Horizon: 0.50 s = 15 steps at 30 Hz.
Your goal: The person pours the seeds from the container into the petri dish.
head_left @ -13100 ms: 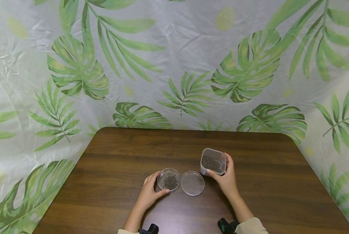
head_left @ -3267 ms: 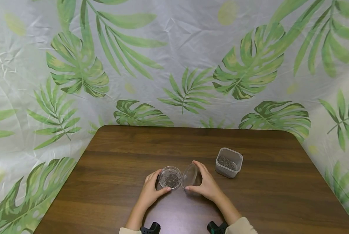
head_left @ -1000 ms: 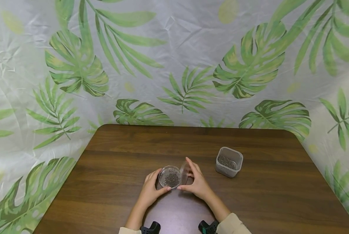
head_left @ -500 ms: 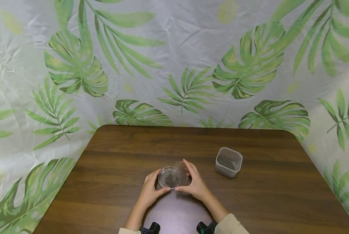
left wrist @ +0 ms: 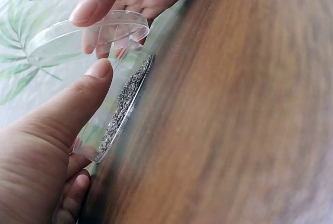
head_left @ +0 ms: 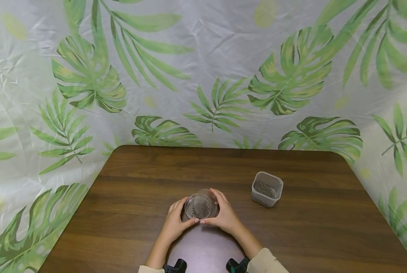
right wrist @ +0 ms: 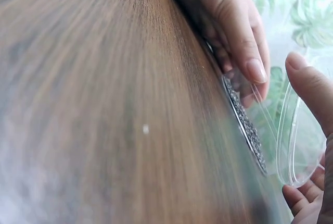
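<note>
A clear round petri dish (head_left: pixel 191 211), with small dark grains spread over its bottom, rests on the brown table. Around its left side my left hand (head_left: pixel 173 223) holds it, thumb at the near edge and fingers at the far edge. My right hand (head_left: pixel 226 217) grips the clear petri dish lid (head_left: pixel 205 194) by its rim between thumb and fingers. In the left wrist view the lid (left wrist: pixel 54 44) is tilted above the dish's right part, and the grains (left wrist: pixel 124 104) lie in a thin layer. The right wrist view shows the lid (right wrist: pixel 299 135) close to the dish's upper rim.
To the right stands a translucent square plastic tub (head_left: pixel 266 195), uncovered, with more dark grains inside. The wooden table (head_left: pixel 138 174) has rounded far corners. Behind it hangs a leaf-patterned sheet (head_left: pixel 220 57).
Earlier my right hand held the tub, which now stands at the right. It then took up the lid and brought it left, over the dish. My left hand stayed at the dish.
</note>
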### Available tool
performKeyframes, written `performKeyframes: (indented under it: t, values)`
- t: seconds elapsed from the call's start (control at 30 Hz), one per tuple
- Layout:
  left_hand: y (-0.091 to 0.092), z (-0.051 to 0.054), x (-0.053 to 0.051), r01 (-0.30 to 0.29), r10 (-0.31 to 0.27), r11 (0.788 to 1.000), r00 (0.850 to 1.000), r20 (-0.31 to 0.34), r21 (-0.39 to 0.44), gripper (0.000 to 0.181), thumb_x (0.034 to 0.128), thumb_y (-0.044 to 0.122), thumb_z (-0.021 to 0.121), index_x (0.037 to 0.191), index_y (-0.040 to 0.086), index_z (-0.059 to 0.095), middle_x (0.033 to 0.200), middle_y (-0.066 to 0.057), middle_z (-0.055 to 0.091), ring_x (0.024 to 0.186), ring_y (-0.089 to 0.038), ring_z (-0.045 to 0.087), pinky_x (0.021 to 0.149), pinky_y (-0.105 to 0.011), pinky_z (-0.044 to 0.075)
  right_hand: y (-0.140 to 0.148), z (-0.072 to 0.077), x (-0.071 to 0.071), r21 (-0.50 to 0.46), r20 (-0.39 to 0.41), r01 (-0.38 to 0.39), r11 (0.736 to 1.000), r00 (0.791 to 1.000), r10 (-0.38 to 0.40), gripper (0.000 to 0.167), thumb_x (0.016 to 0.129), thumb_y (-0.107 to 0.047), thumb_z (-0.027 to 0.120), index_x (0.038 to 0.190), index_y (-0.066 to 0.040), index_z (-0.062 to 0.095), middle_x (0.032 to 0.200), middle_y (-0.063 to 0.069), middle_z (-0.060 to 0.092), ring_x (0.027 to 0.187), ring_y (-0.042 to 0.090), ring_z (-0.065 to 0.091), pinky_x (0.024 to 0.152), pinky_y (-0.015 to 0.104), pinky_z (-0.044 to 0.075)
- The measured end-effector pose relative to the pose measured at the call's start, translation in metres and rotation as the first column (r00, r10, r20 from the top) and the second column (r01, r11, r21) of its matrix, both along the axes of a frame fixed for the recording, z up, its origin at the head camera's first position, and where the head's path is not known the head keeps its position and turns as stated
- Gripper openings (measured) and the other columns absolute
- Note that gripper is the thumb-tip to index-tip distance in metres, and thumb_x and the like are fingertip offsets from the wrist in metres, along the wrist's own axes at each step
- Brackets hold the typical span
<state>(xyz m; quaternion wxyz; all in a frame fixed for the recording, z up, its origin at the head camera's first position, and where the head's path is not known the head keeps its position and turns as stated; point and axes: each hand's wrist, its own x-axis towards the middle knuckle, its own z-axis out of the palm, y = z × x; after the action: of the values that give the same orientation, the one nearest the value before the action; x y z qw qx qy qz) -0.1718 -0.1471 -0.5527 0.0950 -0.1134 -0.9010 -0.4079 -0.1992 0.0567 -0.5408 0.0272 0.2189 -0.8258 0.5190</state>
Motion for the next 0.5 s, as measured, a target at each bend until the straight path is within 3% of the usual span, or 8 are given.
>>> performKeyframes:
  t: [0.27, 0.5]
  values:
    - [-0.0004, 0.0006, 0.0005, 0.006, -0.006, 1.000, 1.000, 0.000, 0.009, 0.083, 0.0673, 0.051, 0.070, 0.131, 0.007, 0.043, 0.130, -0.010, 0.045, 0.120, -0.031, 0.035, 0.095, -0.050, 0.031, -0.0040, 0.0023, -0.0007, 0.023, -0.028, -0.004, 1.000, 1.000, 0.004, 0.105, 0.052, -0.041, 0.085, 0.137, -0.004, 0.035, 0.131, 0.012, 0.035, 0.108, 0.025, 0.045, 0.087, 0.042, 0.041]
    - [-0.0008, 0.0003, 0.0011, 0.007, -0.007, 1.000, 1.000, 0.014, 0.003, 0.079, 0.0682, 0.039, 0.075, 0.132, 0.008, 0.042, 0.131, -0.011, 0.045, 0.120, -0.030, 0.034, 0.096, -0.049, 0.030, -0.0072, -0.0005, -0.0022, 0.051, -0.029, -0.012, 0.999, 0.999, 0.013, 0.106, 0.054, -0.044, 0.083, 0.137, -0.003, 0.033, 0.134, 0.013, 0.035, 0.117, 0.028, 0.040, 0.091, 0.044, 0.038]
